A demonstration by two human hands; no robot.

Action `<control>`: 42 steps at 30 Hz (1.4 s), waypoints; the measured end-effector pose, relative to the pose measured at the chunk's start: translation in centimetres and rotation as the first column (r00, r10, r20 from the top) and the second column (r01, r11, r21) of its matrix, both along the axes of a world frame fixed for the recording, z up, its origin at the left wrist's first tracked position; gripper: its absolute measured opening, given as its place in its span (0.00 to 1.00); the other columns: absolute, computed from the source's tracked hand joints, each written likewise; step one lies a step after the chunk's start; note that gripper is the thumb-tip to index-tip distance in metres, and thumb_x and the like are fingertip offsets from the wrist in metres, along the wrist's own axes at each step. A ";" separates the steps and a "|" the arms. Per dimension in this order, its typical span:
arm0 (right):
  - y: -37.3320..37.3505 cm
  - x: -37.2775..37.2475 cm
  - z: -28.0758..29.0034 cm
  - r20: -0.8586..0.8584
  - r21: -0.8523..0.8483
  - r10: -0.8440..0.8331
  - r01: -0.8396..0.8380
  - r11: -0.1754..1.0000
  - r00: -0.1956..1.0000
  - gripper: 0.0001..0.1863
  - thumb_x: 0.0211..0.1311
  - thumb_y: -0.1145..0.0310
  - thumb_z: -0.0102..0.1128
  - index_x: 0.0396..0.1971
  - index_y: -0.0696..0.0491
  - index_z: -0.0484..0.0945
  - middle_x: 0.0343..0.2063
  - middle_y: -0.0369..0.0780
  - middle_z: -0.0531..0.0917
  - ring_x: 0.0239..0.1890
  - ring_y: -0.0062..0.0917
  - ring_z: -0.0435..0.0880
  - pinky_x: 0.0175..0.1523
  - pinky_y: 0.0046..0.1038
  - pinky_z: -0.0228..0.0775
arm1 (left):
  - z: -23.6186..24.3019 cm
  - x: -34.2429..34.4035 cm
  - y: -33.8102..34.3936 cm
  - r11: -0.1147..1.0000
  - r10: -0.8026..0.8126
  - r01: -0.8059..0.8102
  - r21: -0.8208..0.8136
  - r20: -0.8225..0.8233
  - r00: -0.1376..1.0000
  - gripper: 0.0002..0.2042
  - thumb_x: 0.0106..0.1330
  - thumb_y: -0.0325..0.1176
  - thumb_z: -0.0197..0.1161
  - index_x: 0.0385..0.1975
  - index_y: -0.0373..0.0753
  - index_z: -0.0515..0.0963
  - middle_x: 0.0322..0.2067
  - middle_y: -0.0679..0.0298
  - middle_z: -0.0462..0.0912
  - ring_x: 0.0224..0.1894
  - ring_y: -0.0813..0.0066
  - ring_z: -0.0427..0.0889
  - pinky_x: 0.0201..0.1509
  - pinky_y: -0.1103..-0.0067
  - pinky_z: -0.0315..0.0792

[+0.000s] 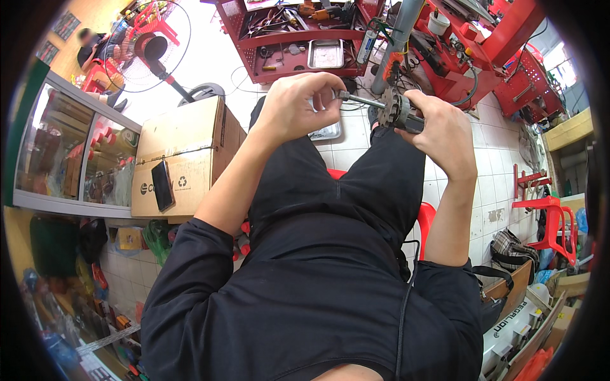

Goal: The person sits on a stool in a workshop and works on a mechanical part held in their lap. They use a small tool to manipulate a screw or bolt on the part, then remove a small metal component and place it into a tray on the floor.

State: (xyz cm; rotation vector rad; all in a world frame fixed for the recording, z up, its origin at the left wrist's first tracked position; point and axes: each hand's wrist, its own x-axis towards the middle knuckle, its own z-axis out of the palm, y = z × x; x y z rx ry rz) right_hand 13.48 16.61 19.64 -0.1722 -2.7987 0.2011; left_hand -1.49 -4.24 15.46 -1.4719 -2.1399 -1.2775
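My left hand has its fingers closed round one end of a thin metal rod tool, which runs right to a round, dark metal mechanical part with a notched rim. My right hand grips that part from the right, thumb and fingers around it. Whether the rod sits inside the part or only touches it I cannot tell. Both hands are raised over my legs, and a metal tray shows on the floor behind them, partly hidden.
Ahead stand a red tool cart and red lift machinery. At left are a cardboard box with a black phone, a glass cabinet, a fan and a seated person. A red stool is at right.
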 end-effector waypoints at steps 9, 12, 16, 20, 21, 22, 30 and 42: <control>0.2 -0.1 -0.3 -0.015 0.014 0.014 -0.013 1.000 1.000 0.28 0.37 0.66 0.75 0.45 0.51 0.78 0.33 0.43 0.83 0.35 0.36 0.83 0.41 0.33 0.73 | -0.2 0.0 0.1 1.000 0.019 -0.018 0.008 -0.116 0.993 0.11 0.47 0.24 0.63 0.33 0.37 0.81 0.20 0.66 0.79 0.22 0.77 0.79 0.29 0.80 0.74; 0.2 0.0 -0.3 -0.018 0.038 0.009 -0.008 0.999 1.000 0.28 0.37 0.66 0.75 0.45 0.50 0.78 0.32 0.42 0.83 0.35 0.37 0.83 0.40 0.34 0.73 | -0.2 0.1 0.3 0.999 0.041 -0.040 0.013 -0.161 0.986 0.11 0.46 0.25 0.65 0.32 0.38 0.82 0.20 0.66 0.81 0.22 0.76 0.80 0.29 0.80 0.74; 0.2 -0.1 -0.5 -0.017 0.061 0.004 -0.003 0.998 1.000 0.27 0.37 0.66 0.75 0.44 0.50 0.77 0.31 0.42 0.83 0.34 0.37 0.83 0.40 0.34 0.72 | -0.5 0.1 0.3 0.998 0.056 -0.050 0.036 -0.188 0.981 0.11 0.45 0.25 0.66 0.31 0.38 0.83 0.20 0.66 0.82 0.22 0.75 0.81 0.28 0.80 0.75; 0.0 0.0 -0.3 -0.035 0.051 0.017 -0.015 0.999 0.999 0.21 0.43 0.63 0.72 0.40 0.50 0.78 0.30 0.43 0.84 0.35 0.38 0.83 0.39 0.36 0.73 | -0.5 0.3 0.3 0.998 0.054 -0.048 0.039 -0.164 0.985 0.11 0.45 0.25 0.66 0.32 0.37 0.83 0.19 0.66 0.82 0.22 0.76 0.82 0.29 0.81 0.76; 0.0 0.0 -0.4 -0.022 0.046 0.008 -0.007 0.999 1.000 0.23 0.41 0.64 0.73 0.41 0.50 0.78 0.31 0.43 0.84 0.35 0.38 0.83 0.40 0.35 0.73 | -0.5 0.4 0.3 0.998 0.049 -0.044 0.040 -0.144 0.988 0.11 0.45 0.25 0.66 0.32 0.37 0.83 0.19 0.67 0.82 0.22 0.76 0.82 0.29 0.81 0.76; 0.1 -0.1 -0.3 -0.010 0.041 -0.001 0.001 0.999 1.000 0.25 0.39 0.65 0.74 0.43 0.50 0.77 0.31 0.43 0.84 0.35 0.37 0.83 0.40 0.35 0.73 | -0.6 0.4 0.4 0.997 0.047 -0.039 0.060 -0.138 0.989 0.10 0.46 0.27 0.66 0.31 0.38 0.83 0.19 0.67 0.82 0.21 0.76 0.82 0.27 0.81 0.75; 0.3 0.0 -0.4 -0.003 0.041 -0.013 0.013 0.999 1.000 0.28 0.38 0.65 0.75 0.45 0.50 0.77 0.34 0.43 0.84 0.37 0.39 0.83 0.43 0.34 0.73 | -0.4 0.9 0.4 0.999 0.044 -0.043 0.030 -0.037 0.998 0.10 0.46 0.22 0.65 0.31 0.34 0.82 0.20 0.65 0.82 0.22 0.79 0.83 0.29 0.83 0.76; 0.3 0.0 -0.5 -0.026 0.059 -0.012 0.013 0.998 1.000 0.26 0.40 0.65 0.74 0.43 0.50 0.78 0.33 0.43 0.84 0.36 0.38 0.83 0.41 0.35 0.73 | -0.5 1.2 0.7 0.994 0.044 -0.045 0.098 0.018 0.999 0.11 0.48 0.22 0.64 0.33 0.33 0.83 0.22 0.64 0.83 0.23 0.83 0.82 0.28 0.85 0.74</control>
